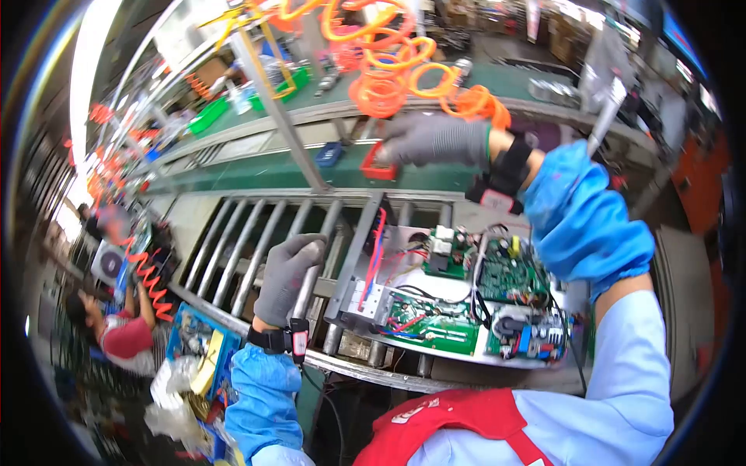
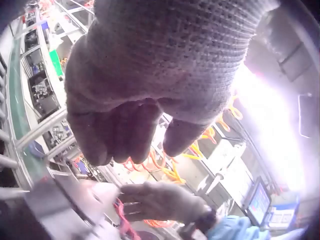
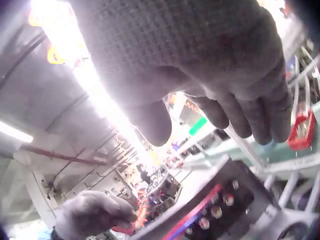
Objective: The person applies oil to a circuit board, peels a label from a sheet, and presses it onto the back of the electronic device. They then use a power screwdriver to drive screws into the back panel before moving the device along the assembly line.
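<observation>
My right hand (image 1: 439, 140), in a grey knit glove, hovers over the green belt with its fingertips right by a small red tray (image 1: 371, 169). In the right wrist view its fingers (image 3: 235, 117) are spread and hold nothing; the red tray (image 3: 311, 131) there has small metal pieces in it. Loosely bent, the gloved left hand (image 1: 289, 279) hangs above the metal rollers, left of the chassis, with nothing in it. An open metal chassis (image 1: 346, 268) with green circuit boards (image 1: 435, 326), red and blue wires (image 1: 375, 256) lies in front of me.
A blue tray (image 1: 329, 154) sits left of the red one. Coiled orange hoses (image 1: 381, 85) hang above the belt. A metal post (image 1: 287, 128) rises beside the rollers (image 1: 233, 256). At lower left stands a blue crate (image 1: 183, 330) near another person (image 1: 128, 334).
</observation>
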Demonstrator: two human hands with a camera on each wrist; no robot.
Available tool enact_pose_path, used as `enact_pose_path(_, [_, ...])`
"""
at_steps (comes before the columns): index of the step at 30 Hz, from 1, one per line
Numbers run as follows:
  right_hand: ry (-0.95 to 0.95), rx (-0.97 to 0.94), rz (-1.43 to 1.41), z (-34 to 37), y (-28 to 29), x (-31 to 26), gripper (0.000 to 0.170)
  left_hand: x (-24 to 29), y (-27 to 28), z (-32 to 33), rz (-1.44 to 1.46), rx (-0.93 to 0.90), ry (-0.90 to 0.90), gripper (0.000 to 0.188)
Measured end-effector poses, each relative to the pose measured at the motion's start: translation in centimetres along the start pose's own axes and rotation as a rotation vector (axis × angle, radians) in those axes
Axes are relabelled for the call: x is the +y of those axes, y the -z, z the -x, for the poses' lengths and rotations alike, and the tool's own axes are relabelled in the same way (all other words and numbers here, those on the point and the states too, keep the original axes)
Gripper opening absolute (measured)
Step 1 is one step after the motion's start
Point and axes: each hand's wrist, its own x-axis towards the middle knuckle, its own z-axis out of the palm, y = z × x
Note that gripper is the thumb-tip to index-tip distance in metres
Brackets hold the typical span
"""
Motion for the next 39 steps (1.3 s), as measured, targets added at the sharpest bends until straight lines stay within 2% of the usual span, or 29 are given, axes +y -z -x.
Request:
enact_pose_path(2, [-0.024, 0.089, -0.121, 4.7, 1.8, -4.2, 0.052, -1.3, -0.7, -2.1, 0.117, -0.129, 0.001, 0.049])
enact_pose_path(5, [0.022, 0.255, 0.044, 13.1, 1.5, -9.4, 0.047, -6.3, -1.8, -7.1, 0.178, -0.340, -0.043, 0.061])
enact_pose_path(6, [0.056, 0.286, 0.069, 16.2, 1.0, -10.0, 0.045, -5.2, -2.9, -7.9, 0.136, -0.407, -0.161, 0.065])
enact_pose_path(8, [-0.133, 0.444, 0.134, 21.9, -0.8, -12.4, 0.047, -9.1, -5.1, -11.9, 0.312, -0.390, -0.201, 0.058])
enact_pose_path(9, [-0.340, 0.581, -0.180, 24.4, -2.2, -13.1, 0.049, -12.2, -4.6, -14.8, 0.292, -0.520, -0.045, 0.066])
enact_pose_path(10, [-0.370, 0.723, -0.227, 26.7, -3.5, -12.5, 0.051, -13.0, -5.4, -16.2, 0.417, -0.538, 0.056, 0.051])
enact_pose_path(12, [-0.518, 1.068, -0.124, 31.3, -7.1, -9.9, 0.047, -13.1, -6.5, -17.2, 0.461, -0.572, 0.082, 0.051])
enact_pose_path(13, [-0.710, 1.218, 0.049, 33.9, -9.7, -7.7, 0.045, -13.3, -6.8, -17.5, 0.454, -0.582, 0.074, 0.051])
enact_pose_path(14, [-0.833, 1.276, 0.470, 36.5, -12.7, -5.7, 0.045, -13.5, -7.0, -17.7, 0.449, -0.588, 0.070, 0.051])
enact_pose_path(15, [-0.846, 1.274, 0.647, 38.1, -15.8, -4.3, 0.044, -13.7, -7.0, -17.6, 0.443, -0.586, 0.069, 0.051])
enact_pose_path(16, [-0.786, 1.336, 0.418, 37.8, -17.9, -4.5, 0.045, -13.9, -7.0, -17.4, 0.443, -0.575, 0.077, 0.050])
enact_pose_path(17, [-0.747, 1.332, 0.425, 38.2, -19.9, -3.1, 0.046, -14.2, -7.1, -17.1, 0.444, -0.560, 0.082, 0.050])
enact_pose_path(18, [-0.814, 1.428, 0.216, 38.7, -23.0, -0.8, 0.055, -14.4, -7.1, -16.6, 0.444, -0.545, 0.086, 0.050])
enact_pose_path(20, [-0.605, 1.624, -0.060, 38.8, -24.5, 3.1, 0.059, -14.8, -6.9, -15.1, 0.442, -0.489, 0.107, 0.050])
enact_pose_path(22, [-0.422, 1.794, 0.154, 36.7, -23.1, 4.7, 0.058, -15.3, -7.2, -12.9, 0.441, -0.428, 0.120, 0.050])
enact_pose_path(26, [-0.424, 1.778, 0.072, 37.5, -18.9, 11.9, 0.057, -15.5, -8.0, -7.6, 0.439, -0.276, 0.148, 0.050])
enact_pose_path(28, [-0.327, 1.752, 0.145, 36.9, -14.8, 17.6, 0.055, -15.2, -9.4, -4.7, 0.445, -0.188, 0.148, 0.049])
enact_pose_path(30, [-0.331, 1.646, 0.209, 35.0, -9.8, 21.8, 0.051, -14.7, -11.0, -1.5, 0.448, -0.098, 0.129, 0.049])
enact_pose_path(34, [-0.589, 1.359, 0.368, 32.3, -2.6, 32.8, 0.058, -13.0, -17.3, 5.3, 0.429, 0.191, -0.024, 0.049])
enact_pose_path(35, [-0.594, 1.287, 0.303, 31.5, -1.2, 33.9, 0.061, -11.9, -18.8, 6.7, 0.366, 0.276, -0.071, 0.049])
enact_pose_path(36, [-0.598, 1.214, 0.248, 30.6, 0.3, 34.6, 0.064, -8.8, -21.0, 8.0, 0.240, 0.407, -0.116, 0.051])
enact_pose_path(37, [-0.613, 1.145, 0.190, 29.6, 1.0, 34.8, 0.067, -7.9, -20.9, 9.1, 0.317, 0.320, -0.007, 0.049])
enact_pose_path(38, [-0.583, 1.090, 0.163, 28.7, 1.7, 34.9, 0.068, -9.7, -21.2, 9.8, 0.569, 0.295, 0.061, 0.046])
enact_pose_path(39, [-0.561, 1.039, 0.141, 28.1, 2.5, 34.1, 0.069, -8.0, -22.6, 10.7, 0.429, 0.388, 0.081, 0.045])
